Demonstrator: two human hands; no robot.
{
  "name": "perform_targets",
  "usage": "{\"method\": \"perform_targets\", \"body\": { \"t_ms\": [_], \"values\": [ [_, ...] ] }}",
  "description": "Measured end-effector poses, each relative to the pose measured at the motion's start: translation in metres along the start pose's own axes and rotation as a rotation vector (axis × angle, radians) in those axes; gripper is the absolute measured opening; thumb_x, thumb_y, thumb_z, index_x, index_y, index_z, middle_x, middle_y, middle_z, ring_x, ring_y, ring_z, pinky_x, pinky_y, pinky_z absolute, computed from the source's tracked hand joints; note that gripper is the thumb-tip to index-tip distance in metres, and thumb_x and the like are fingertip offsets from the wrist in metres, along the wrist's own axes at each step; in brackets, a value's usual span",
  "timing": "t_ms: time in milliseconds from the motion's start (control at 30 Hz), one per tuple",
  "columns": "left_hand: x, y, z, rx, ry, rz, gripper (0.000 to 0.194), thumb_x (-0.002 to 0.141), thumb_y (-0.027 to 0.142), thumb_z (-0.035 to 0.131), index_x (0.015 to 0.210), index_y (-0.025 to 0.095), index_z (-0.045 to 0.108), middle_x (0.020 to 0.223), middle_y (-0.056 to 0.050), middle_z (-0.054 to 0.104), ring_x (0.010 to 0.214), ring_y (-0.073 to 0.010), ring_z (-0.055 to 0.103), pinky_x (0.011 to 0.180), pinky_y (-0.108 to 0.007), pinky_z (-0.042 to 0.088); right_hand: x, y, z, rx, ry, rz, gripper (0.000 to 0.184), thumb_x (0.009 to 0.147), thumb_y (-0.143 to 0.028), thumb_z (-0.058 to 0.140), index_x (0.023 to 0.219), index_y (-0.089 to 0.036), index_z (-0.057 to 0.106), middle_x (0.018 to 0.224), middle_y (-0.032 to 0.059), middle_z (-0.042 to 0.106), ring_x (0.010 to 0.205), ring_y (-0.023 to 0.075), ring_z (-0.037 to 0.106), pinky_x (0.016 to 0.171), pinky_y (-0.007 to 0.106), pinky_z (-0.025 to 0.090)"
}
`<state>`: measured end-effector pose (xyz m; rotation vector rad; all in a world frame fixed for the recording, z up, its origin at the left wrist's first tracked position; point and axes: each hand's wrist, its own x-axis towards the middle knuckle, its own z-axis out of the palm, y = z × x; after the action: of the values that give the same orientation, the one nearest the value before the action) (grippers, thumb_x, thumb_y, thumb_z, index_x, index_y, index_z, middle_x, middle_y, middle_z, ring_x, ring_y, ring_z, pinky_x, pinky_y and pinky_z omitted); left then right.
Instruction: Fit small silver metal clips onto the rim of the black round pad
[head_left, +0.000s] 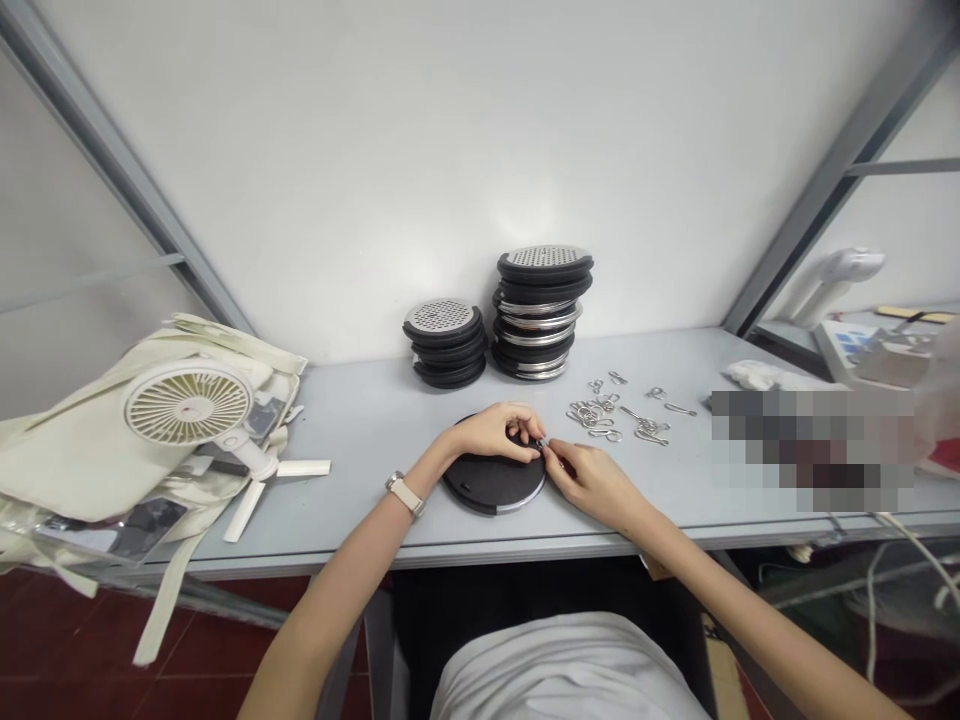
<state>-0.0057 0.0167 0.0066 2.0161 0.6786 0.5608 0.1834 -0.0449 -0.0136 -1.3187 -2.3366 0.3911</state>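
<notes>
A round black disc [491,485] with a silvery strip along its front right edge lies flat near the table's front. My left hand [499,432] arches over its far side, thumb and fingers curled together at the right rim. What those fingertips pinch is too small to make out. From the right, my right hand [592,482] meets them, thumb and forefinger closed on a small metal clip [544,441], mostly hidden by the fingers. Several loose metal clips [596,410] lie scattered on the table beyond my right hand.
Against the wall stand a shorter stack of black discs [448,345] with a perforated top and a taller stack [541,315] of black and silvery ones. A white handheld fan [191,405] rests on cream fabric bags [75,440] at left. White plastic [757,375] lies at right.
</notes>
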Motion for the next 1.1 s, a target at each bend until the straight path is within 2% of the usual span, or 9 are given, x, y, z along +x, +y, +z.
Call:
{"method": "perform_targets", "body": {
  "t_ms": [200,467,833,1100],
  "values": [
    [-0.0005,0.0009,-0.0005,-0.017,-0.008,0.033,0.017,0.065,0.015,0.068,0.079,0.011,0.06,0.093,-0.005,0.059,0.073,-0.0081,0.05,0.067,-0.023,0.04,-0.0005,-0.0008,0.0017,-0.009,0.013,0.016,0.031,0.093,-0.032,0.029,0.072,-0.02,0.049,0.059,0.0013,0.058,0.05,0.0128,0.049,0.053,0.024,0.028],
    [-0.001,0.0024,-0.0006,-0.026,-0.01,0.008,0.017,0.064,0.014,0.069,0.078,0.011,0.061,0.094,-0.005,0.059,0.073,-0.0077,0.049,0.07,-0.023,0.041,-0.0009,-0.0013,0.0022,0.025,0.028,0.036,0.03,0.092,-0.032,0.031,0.068,-0.02,0.045,0.056,0.0004,0.055,0.048,0.0121,0.046,0.052,0.024,0.026],
    [-0.0002,-0.0005,0.0012,-0.031,-0.027,0.056,0.02,0.064,0.017,0.071,0.08,0.011,0.061,0.093,-0.005,0.058,0.072,-0.0076,0.05,0.067,-0.023,0.039,0.0001,-0.0014,0.0038,0.053,0.036,0.053,0.029,0.087,-0.031,0.036,0.06,-0.021,0.034,0.05,-0.0026,0.044,0.045,0.0101,0.036,0.052,0.024,0.022],
    [-0.0005,-0.0002,0.0006,-0.019,-0.03,0.064,0.019,0.064,0.018,0.071,0.08,0.011,0.063,0.092,-0.005,0.06,0.072,-0.0076,0.05,0.066,-0.022,0.039,0.0003,-0.0011,0.0048,0.077,0.029,0.069,0.028,0.086,-0.031,0.037,0.061,-0.021,0.035,0.049,-0.0036,0.041,0.046,0.01,0.035,0.052,0.024,0.022]
  ]
}}
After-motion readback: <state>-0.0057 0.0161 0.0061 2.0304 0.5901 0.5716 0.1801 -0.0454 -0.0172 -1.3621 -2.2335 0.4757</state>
